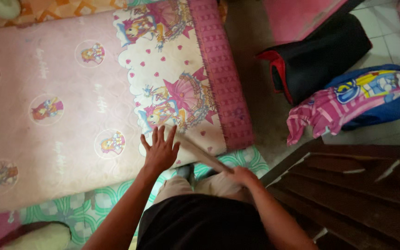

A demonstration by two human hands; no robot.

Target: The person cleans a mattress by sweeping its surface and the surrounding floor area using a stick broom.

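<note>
ok, left hand [159, 149] is spread wide, fingers apart, flat over the near edge of the pink mattress [61, 115]; can't tell if the palm actually presses it or just hovers. right hand [240, 175] is clenched around the near end of a pale stick [197, 153]. the stick runs slanted from the right fist up and left, its far end reaching just beside the left hand's fingertips, over the cream cartoon-printed strip of the mattress. the two hands are apart, with the stick bridging the gap between them. the stick is motion-blurred, so its tip and what it's made of are hard to make out, could be a bundle or a flat slat.

below the hands: dark shirt and light shorts of the person, cut off by the bottom edge. under the mattress, just below the left hand, a green patterned sheet [93, 203] shows. to the right of the right hand is a dark wooden furniture piece [357, 185], only partly in frame. further up right of it, a pink and blue cartoon cloth bundle [357, 102] and a black and red bag [320, 55] sit on the floor, well apart from both hands.
</note>
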